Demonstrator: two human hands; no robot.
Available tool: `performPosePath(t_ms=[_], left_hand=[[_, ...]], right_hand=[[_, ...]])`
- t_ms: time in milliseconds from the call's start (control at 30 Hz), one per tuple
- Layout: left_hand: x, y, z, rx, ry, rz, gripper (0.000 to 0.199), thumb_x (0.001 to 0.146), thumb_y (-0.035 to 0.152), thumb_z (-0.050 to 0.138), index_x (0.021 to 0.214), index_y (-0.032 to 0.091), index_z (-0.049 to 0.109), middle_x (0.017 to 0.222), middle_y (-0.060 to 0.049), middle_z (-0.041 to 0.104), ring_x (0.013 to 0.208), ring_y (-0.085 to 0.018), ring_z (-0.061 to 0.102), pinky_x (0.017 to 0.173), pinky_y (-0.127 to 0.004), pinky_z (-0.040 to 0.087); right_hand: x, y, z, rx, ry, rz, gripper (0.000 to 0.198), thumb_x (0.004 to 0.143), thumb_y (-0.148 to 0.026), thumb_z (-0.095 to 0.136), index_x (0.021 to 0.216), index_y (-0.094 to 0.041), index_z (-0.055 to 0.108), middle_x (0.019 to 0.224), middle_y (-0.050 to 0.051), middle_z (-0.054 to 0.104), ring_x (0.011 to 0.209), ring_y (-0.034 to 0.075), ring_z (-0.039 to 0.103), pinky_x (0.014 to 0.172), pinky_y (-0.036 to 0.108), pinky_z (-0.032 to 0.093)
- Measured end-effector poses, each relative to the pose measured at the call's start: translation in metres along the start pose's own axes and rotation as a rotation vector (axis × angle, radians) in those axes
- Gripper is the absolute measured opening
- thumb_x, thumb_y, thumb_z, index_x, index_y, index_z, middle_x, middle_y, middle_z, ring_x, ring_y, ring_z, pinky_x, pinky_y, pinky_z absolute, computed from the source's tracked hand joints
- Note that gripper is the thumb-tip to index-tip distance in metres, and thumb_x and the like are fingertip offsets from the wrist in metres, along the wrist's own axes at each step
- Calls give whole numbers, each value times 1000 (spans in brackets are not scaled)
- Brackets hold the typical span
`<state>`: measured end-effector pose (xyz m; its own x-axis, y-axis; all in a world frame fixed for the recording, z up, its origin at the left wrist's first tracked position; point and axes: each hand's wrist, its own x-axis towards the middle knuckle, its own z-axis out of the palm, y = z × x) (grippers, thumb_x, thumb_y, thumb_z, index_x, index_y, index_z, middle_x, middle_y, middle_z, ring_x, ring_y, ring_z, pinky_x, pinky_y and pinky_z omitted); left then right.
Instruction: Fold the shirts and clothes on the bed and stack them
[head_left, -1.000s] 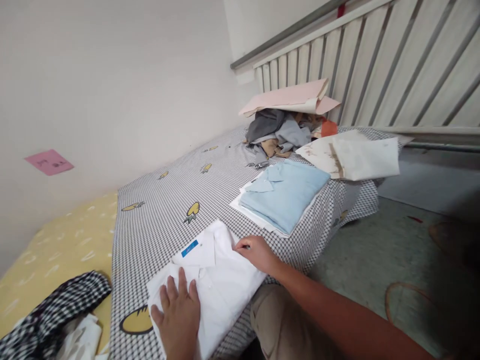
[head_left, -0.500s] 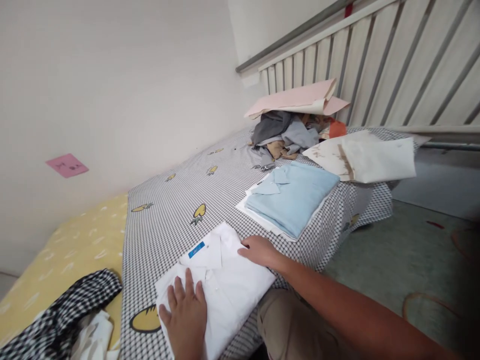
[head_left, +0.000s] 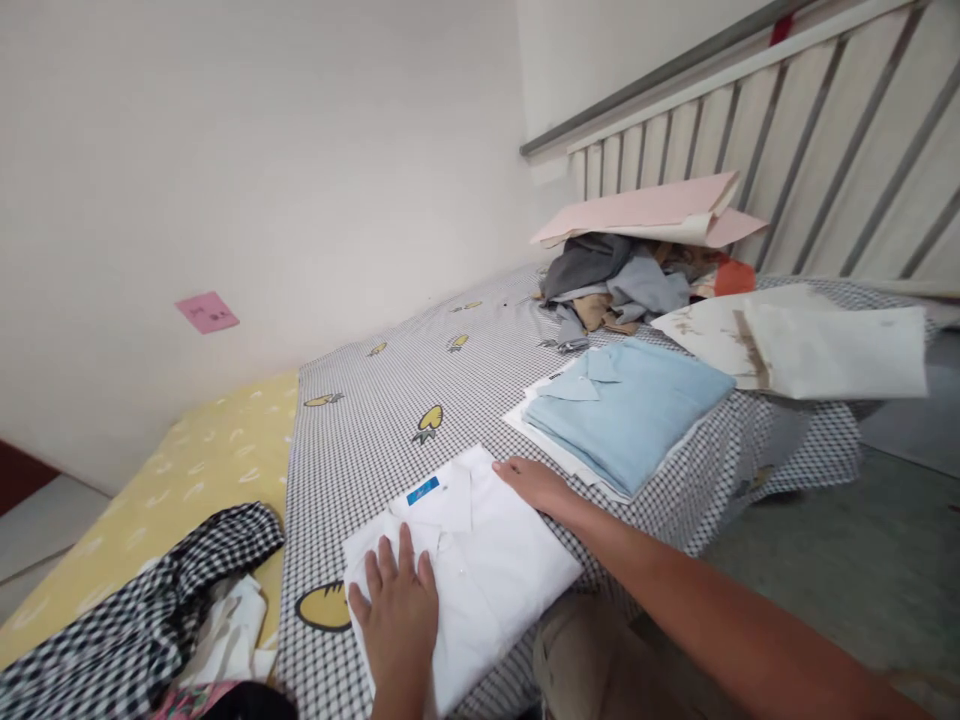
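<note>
A white collared shirt (head_left: 491,560), folded into a rectangle with a blue label inside its collar, lies on the checked cloth in front of me. My left hand (head_left: 397,605) rests flat on its left front, fingers spread just below the collar. At the upper right edge of the shirt is my right hand (head_left: 531,485), its fingers closed at the fabric's border and partly hidden. Just beyond that hand, a folded light blue collared shirt (head_left: 634,410) is stacked on white folded clothing.
Grey and tan clothes (head_left: 611,280) are heaped at the back under pink sheets (head_left: 652,212). To their right lies a stained off-white sheet (head_left: 832,345). Black-and-white checked clothing (head_left: 150,610) lies at the left on a yellow cloth (head_left: 225,440). A slatted railing (head_left: 750,130) borders the right.
The camera view has swung left, so everything sits farther right in the picture. My right hand's fingers have drawn closer together at the shirt's edge; my left hand stays flat on it.
</note>
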<state>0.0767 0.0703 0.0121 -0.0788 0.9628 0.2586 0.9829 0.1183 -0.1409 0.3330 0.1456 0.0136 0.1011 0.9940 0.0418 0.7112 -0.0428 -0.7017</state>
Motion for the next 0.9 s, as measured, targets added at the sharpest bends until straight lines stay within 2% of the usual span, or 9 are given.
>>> performPosePath(t_ms=[167, 267, 400, 500, 633, 700, 800, 833, 900], left_hand=[[-1, 0, -1, 34, -6, 9, 54, 105, 40, 30, 157, 26, 38, 160, -13, 45, 149, -36, 39, 119, -63, 31], [-2, 1, -1, 50, -17, 1, 55, 105, 40, 31, 157, 26, 35, 161, -13, 44, 150, -35, 38, 119, -62, 31], [-1, 2, -3, 28, -40, -15, 55, 104, 40, 32, 158, 27, 34, 161, -12, 43, 150, -35, 37, 120, -62, 29], [-2, 2, -1, -4, -32, -18, 56, 103, 39, 35, 158, 26, 34, 161, -13, 44, 150, -36, 38, 120, -64, 29], [-3, 2, 6, -44, 11, -15, 55, 103, 37, 37, 157, 25, 37, 160, -15, 45, 150, -38, 37, 121, -65, 27], [-4, 2, 9, -70, 21, -12, 55, 103, 37, 38, 157, 25, 37, 160, -16, 44, 150, -39, 37, 121, -66, 26], [-4, 2, 9, -108, 7, -17, 56, 102, 37, 40, 157, 25, 37, 160, -16, 44, 150, -40, 36, 121, -67, 25], [-4, 2, 7, -116, 1, -19, 56, 102, 37, 40, 157, 25, 37, 160, -16, 44, 150, -40, 36, 121, -67, 25], [-5, 2, 5, -125, -7, -17, 56, 102, 37, 40, 157, 25, 37, 160, -15, 44, 150, -39, 36, 121, -67, 25]], right_hand=[[-2, -9, 0, -32, 8, -17, 35, 98, -36, 51, 124, -24, 71, 119, 5, 77, 103, 21, 70, 86, 30, 48], [-5, -13, 2, -80, 30, -26, 35, 99, -26, 49, 127, -27, 69, 124, 3, 75, 109, 20, 68, 94, 32, 46], [-10, -12, 7, -196, 113, -25, 36, 100, -26, 48, 130, -26, 68, 122, 11, 73, 121, 29, 59, 107, 45, 36], [-9, -9, 6, -325, 170, -22, 42, 98, -30, 54, 139, -26, 62, 128, 15, 67, 126, 34, 53, 106, 51, 35], [-7, -16, -6, -365, 133, 42, 47, 97, -20, 45, 141, -27, 60, 137, 14, 62, 122, 33, 57, 100, 50, 43], [-12, -26, -10, -348, 208, -50, 50, 98, -18, 38, 142, -28, 59, 147, 13, 55, 130, 31, 53, 106, 51, 40], [-27, -38, -3, -374, 307, -304, 50, 104, -30, 32, 149, -30, 53, 161, 9, 42, 149, 31, 34, 120, 55, 24], [-32, -38, 3, -397, 280, -352, 51, 104, -35, 32, 152, -31, 50, 165, 8, 38, 152, 31, 28, 122, 57, 19], [-39, -32, 18, -449, 151, -356, 53, 104, -43, 33, 156, -33, 44, 167, 5, 34, 155, 33, 22, 123, 61, 15]])
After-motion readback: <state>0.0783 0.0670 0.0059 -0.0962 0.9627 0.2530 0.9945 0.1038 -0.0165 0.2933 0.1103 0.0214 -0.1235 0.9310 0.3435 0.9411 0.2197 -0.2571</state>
